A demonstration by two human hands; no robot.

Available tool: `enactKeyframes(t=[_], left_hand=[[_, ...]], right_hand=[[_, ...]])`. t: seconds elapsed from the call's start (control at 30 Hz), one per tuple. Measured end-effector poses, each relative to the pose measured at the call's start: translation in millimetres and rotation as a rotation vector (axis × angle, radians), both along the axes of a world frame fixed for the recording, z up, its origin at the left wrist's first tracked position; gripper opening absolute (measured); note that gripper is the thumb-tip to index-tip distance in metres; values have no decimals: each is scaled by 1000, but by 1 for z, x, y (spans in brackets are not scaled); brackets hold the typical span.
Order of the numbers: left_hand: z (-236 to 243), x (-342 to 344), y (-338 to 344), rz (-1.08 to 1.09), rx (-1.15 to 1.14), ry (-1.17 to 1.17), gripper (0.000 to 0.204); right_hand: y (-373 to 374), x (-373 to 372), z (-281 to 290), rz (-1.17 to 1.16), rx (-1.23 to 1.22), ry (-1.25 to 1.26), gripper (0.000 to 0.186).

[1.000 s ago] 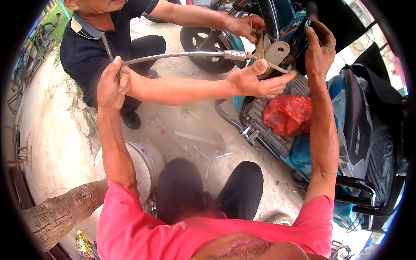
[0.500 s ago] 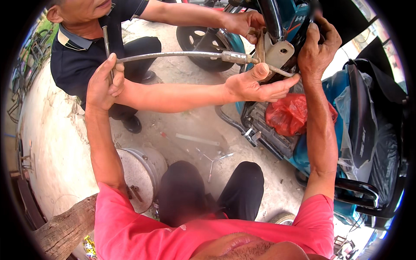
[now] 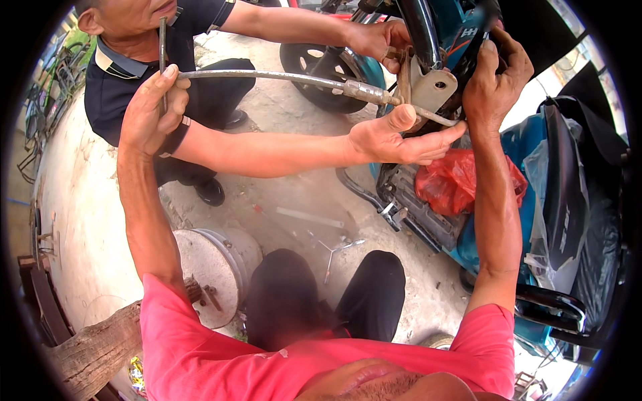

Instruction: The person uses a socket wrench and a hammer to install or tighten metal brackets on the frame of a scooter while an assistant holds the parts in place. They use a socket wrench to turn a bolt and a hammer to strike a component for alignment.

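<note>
My left hand (image 3: 152,110) is closed round the upright crossbar (image 3: 162,50) at the left end of a long metal rod (image 3: 267,73). The rod slopes down to the right through a thick coupling (image 3: 364,91) to a thin bent end by a pale metal bracket (image 3: 433,90) on a teal motor vehicle (image 3: 528,144). My right hand (image 3: 491,90) is closed at a dark part beside the vehicle's black tube (image 3: 420,30); what its fingers grip is hidden. A co-worker's open hand (image 3: 394,139) lies under the rod's thin end, and their other hand (image 3: 388,43) grips behind the bracket.
A co-worker (image 3: 130,73) in a dark shirt squats at the far left. A red plastic bag (image 3: 445,184) lies on the vehicle's footboard. A three-armed wrench (image 3: 331,250) is on the ground before my knees. A round metal drum (image 3: 204,274) and a timber beam (image 3: 100,351) are at my left.
My left hand has moved left and slightly up with the crossbar, so the rod tilts more steeply down to the right. My right hand and the co-worker's hands keep nearly the same places.
</note>
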State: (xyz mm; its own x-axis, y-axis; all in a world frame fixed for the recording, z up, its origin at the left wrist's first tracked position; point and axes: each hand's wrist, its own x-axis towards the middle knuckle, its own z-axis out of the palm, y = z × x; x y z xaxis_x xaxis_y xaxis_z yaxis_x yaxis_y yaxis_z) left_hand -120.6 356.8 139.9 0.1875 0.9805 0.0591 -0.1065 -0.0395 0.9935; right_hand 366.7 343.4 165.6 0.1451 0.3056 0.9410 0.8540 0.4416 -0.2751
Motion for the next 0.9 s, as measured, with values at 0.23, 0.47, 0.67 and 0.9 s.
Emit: enactKeyframes(t=[0.23, 0.47, 0.67, 0.9], left_hand=[[-5, 0, 9, -52, 124, -125, 36], [-15, -14, 23, -70, 151, -261, 36], [-9, 21, 31, 12, 134, -218, 35], [-7, 16, 40, 18, 86, -187, 36]], right_hand=[[-2, -2, 1, 24, -6, 37, 33], [-3, -3, 2, 24, -3, 19, 32], [-1, -1, -1, 42, 2, 27, 32], [-2, -4, -1, 49, -9, 44, 32]])
